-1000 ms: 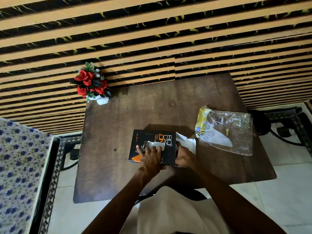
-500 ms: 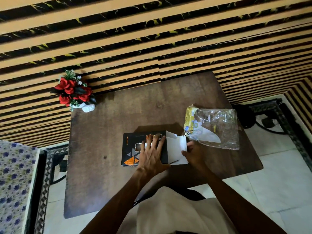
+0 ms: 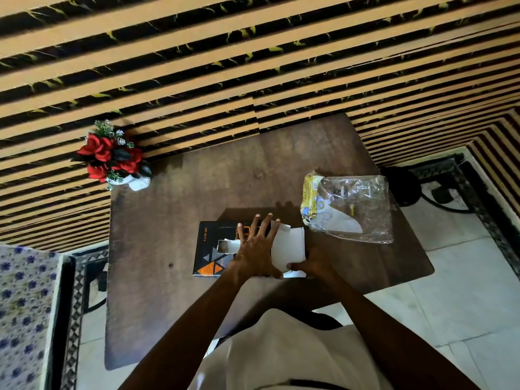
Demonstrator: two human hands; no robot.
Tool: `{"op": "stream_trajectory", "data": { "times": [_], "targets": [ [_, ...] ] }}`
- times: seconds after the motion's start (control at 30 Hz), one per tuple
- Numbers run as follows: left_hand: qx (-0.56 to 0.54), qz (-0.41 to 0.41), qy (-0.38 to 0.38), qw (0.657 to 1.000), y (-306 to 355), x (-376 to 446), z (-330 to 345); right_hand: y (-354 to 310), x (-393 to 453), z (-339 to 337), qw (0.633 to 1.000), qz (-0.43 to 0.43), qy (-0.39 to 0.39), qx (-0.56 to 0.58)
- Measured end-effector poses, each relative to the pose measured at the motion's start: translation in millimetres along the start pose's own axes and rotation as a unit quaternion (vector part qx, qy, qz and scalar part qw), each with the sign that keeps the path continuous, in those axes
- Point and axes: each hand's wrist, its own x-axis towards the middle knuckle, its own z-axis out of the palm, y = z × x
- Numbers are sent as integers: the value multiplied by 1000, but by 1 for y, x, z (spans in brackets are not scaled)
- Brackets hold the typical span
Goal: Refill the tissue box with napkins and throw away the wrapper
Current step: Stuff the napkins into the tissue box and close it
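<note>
A black tissue box point(image 3: 209, 249) with orange triangles lies flat on the brown table point(image 3: 168, 220); white tissue shows in its top slot. Its white end flap point(image 3: 289, 244) stands unfolded at the right end. My left hand point(image 3: 257, 249) lies spread flat on the box's right half, fingers apart, pressing down. Just right of it, my right hand point(image 3: 316, 267) pinches the flap's lower corner. The clear plastic wrapper point(image 3: 354, 209) with a yellow printed end lies crumpled on the table to the right, apart from both hands.
A white pot of red artificial flowers point(image 3: 112, 156) stands at the table's far left corner against the striped wall. A patterned cloth surface point(image 3: 25, 313) is at the left. Tiled floor and a dark metal frame point(image 3: 439, 175) lie to the right.
My left hand slid from the box's slot to its right half and spread flat. My right hand shifted to the flap's lower corner. The view moved slightly.
</note>
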Motion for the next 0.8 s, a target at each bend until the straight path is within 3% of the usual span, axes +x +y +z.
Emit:
{"op": "stream_trajectory", "data": {
  "times": [0.17, 0.43, 0.63, 0.8],
  "targets": [
    [-3, -29, 23, 999, 9, 3, -6, 8, -2, 0, 1000, 0, 18, 17],
    [-67, -79, -12, 994, 14, 9, -23, 50, 22, 19, 1000, -11, 19, 0],
    [-59, -50, 2, 997, 11, 8, -18, -13, -29, 11, 992, -40, 86, -79],
    [-189, -22, 78, 979, -7, 1, -16, -37, -23, 10, 997, -64, 42, 4]
  ]
}}
